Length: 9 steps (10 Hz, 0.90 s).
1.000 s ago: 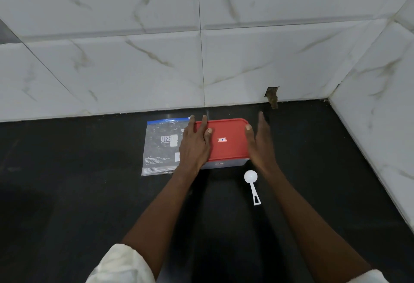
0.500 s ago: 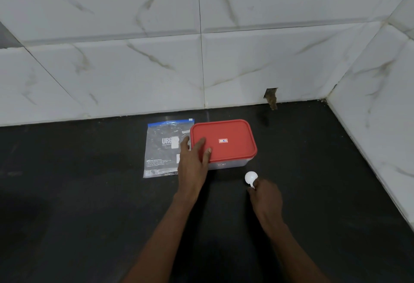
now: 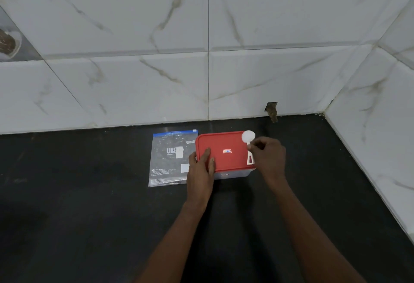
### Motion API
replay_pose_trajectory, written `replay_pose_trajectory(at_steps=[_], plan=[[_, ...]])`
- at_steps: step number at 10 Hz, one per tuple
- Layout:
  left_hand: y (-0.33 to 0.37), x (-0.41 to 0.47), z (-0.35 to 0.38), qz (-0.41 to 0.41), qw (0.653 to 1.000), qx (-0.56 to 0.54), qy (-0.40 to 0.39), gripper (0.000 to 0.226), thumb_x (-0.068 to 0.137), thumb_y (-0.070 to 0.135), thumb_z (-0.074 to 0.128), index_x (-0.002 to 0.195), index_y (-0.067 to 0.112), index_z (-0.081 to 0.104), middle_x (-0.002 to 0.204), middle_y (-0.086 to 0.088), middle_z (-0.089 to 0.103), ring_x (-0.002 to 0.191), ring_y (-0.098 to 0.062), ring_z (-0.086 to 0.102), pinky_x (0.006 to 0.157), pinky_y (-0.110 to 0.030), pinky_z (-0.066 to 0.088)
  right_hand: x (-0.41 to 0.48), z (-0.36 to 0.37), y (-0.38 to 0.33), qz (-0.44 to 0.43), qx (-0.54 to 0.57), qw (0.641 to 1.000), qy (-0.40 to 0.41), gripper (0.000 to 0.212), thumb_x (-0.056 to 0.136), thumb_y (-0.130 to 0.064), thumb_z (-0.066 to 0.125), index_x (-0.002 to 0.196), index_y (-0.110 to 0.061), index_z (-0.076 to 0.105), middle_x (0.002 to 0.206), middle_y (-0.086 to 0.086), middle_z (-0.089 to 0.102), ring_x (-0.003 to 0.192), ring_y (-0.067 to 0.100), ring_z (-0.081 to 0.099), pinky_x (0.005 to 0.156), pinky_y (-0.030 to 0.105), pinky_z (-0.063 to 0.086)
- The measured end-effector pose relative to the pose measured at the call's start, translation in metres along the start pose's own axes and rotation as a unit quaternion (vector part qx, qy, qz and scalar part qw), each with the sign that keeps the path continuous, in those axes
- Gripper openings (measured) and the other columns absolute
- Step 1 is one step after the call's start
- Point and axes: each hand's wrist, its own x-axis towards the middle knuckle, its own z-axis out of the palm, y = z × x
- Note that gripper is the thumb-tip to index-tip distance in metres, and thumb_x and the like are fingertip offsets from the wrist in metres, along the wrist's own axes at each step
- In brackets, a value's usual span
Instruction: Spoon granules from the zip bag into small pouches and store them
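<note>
Black countertop (image 3: 89, 215), white marbled wall tiles (image 3: 134, 25), ragged hole (image 3: 271, 110) at wall base

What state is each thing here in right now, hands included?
Box, closed, red lid on.
Zip bag, lying flat on the counter, left of the box.
Spoon, lifted, pinched by its handle over the lid's right side.
Left hand, resting on the lid's left edge.
Right hand, pinching the spoon.
</note>
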Motion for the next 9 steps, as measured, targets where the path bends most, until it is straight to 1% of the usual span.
replay_pose_trajectory(at_steps=[1, 2, 3, 4, 5, 6, 7, 8, 9], plan=[[0.001, -0.001, 0.0, -0.003, 1.0, 0.004, 0.0, 0.044, 0.106, 0.034, 0.045, 0.148, 0.021, 0.049, 0.151, -0.008, 0.038, 0.127, -0.024, 0.053, 0.101, -0.024, 0.037, 0.017, 0.017, 0.003, 0.008, -0.049, 0.998, -0.023, 0.006, 0.083, -0.016, 0.073, 0.078, -0.011, 0.073, 0.077, 0.001, 0.07, 0.069, 0.012, 0.062, 0.058, 0.02, 0.044], [0.002, -0.003, 0.0, -0.001, 1.0, -0.002, -0.001, 0.044, 0.107, 0.033, 0.043, 0.148, 0.021, 0.049, 0.15, -0.008, 0.038, 0.126, -0.022, 0.054, 0.098, -0.021, 0.035, 0.025, 0.033, 0.01, 0.022, -0.116, 0.992, -0.031, 0.01, 0.086, -0.023, 0.069, 0.085, -0.014, 0.074, 0.086, 0.003, 0.072, 0.078, 0.02, 0.068, 0.071, 0.032, 0.055], [0.002, -0.002, 0.001, -0.002, 1.0, -0.006, 0.0, 0.044, 0.107, 0.033, 0.042, 0.148, 0.021, 0.049, 0.151, -0.008, 0.038, 0.127, -0.022, 0.053, 0.099, -0.021, 0.036, 0.023, 0.035, 0.01, 0.01, -0.177, 0.984, -0.029, 0.016, 0.091, -0.024, 0.063, 0.094, -0.012, 0.073, 0.092, 0.005, 0.071, 0.084, 0.022, 0.067, 0.073, 0.033, 0.054], [0.002, -0.003, 0.002, -0.001, 1.0, -0.004, 0.004, 0.044, 0.107, 0.034, 0.042, 0.148, 0.022, 0.048, 0.152, -0.009, 0.037, 0.128, -0.023, 0.053, 0.1, -0.022, 0.036, 0.02, 0.036, 0.01, -0.017, -0.228, 0.973, -0.029, 0.021, 0.097, -0.02, 0.054, 0.099, -0.007, 0.071, 0.093, 0.008, 0.07, 0.083, 0.022, 0.066, 0.072, 0.033, 0.053], [0.002, -0.003, 0.002, -0.003, 1.0, -0.002, 0.007, 0.044, 0.107, 0.033, 0.041, 0.149, 0.022, 0.048, 0.153, -0.01, 0.036, 0.128, -0.023, 0.052, 0.099, -0.021, 0.035, 0.019, 0.037, 0.012, -0.028, -0.249, 0.968, -0.031, 0.022, 0.099, -0.019, 0.052, 0.101, -0.006, 0.069, 0.095, 0.01, 0.069, 0.084, 0.022, 0.066, 0.074, 0.033, 0.054], [0.002, -0.003, 0.002, -0.004, 1.0, -0.001, 0.004, 0.044, 0.107, 0.034, 0.041, 0.149, 0.021, 0.048, 0.154, -0.009, 0.035, 0.129, -0.022, 0.051, 0.099, -0.02, 0.034, 0.018, 0.039, 0.017, -0.053, -0.264, 0.963, -0.022, 0.024, 0.099, -0.018, 0.049, 0.099, -0.006, 0.069, 0.094, 0.011, 0.069, 0.083, 0.022, 0.065, 0.07, 0.031, 0.05], [0.003, -0.003, 0.001, -0.009, 1.0, -0.01, -0.004, 0.046, 0.106, 0.036, 0.043, 0.15, 0.021, 0.047, 0.156, -0.008, 0.033, 0.133, -0.023, 0.049, 0.105, -0.025, 0.036, 0.018, 0.039, 0.019, -0.057, -0.268, 0.961, -0.023, 0.026, 0.1, -0.018, 0.047, 0.099, -0.005, 0.07, 0.094, 0.011, 0.068, 0.082, 0.022, 0.065, 0.066, 0.028, 0.044], [0.001, -0.003, -0.001, -0.004, 0.999, -0.038, -0.006, 0.05, 0.105, 0.041, 0.042, 0.152, 0.023, 0.043, 0.16, -0.005, 0.027, 0.141, -0.024, 0.041, 0.113, -0.035, 0.036, 0.015, 0.037, 0.02, -0.067, -0.248, 0.966, -0.015, 0.032, 0.102, -0.022, 0.044, 0.102, -0.004, 0.07, 0.095, 0.012, 0.067, 0.083, 0.023, 0.063, 0.068, 0.028, 0.043], [0.0, -0.007, -0.003, 0.004, 1.0, -0.024, 0.006, 0.053, 0.106, 0.046, 0.033, 0.156, 0.029, 0.034, 0.164, -0.004, 0.02, 0.147, -0.024, 0.033, 0.116, -0.041, 0.035, 0.008, 0.035, 0.018, -0.077, -0.207, 0.975, 0.021, 0.03, 0.102, -0.021, 0.045, 0.104, -0.003, 0.068, 0.097, 0.013, 0.065, 0.087, 0.023, 0.06, 0.071, 0.029, 0.044]])
